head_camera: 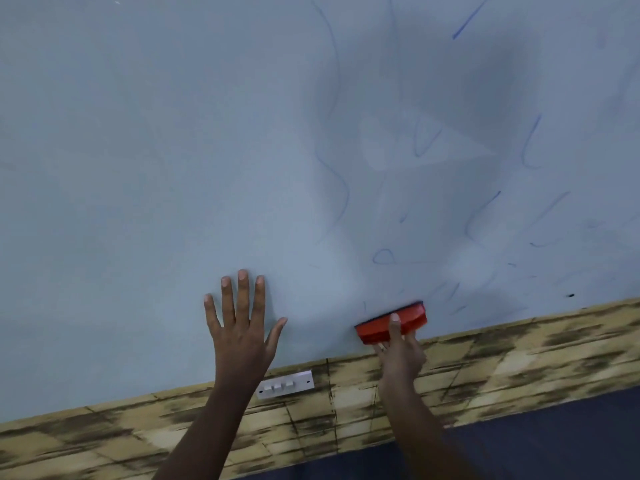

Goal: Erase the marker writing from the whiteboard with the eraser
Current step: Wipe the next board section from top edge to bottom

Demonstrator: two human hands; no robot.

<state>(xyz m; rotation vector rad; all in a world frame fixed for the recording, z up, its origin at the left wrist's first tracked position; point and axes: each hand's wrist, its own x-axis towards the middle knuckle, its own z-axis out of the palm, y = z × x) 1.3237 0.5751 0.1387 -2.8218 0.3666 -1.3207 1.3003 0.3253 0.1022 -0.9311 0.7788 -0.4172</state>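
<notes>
Dim, flat indoor light with a cool bluish cast. A broad soft shadow darkens the whiteboard (173, 133) at upper right. No glare. Slightly soft all over, marker strokes (464, 22) smeary. Wide-angle bend tilts the board's lower edge; floor (554, 445) very dark.
</notes>
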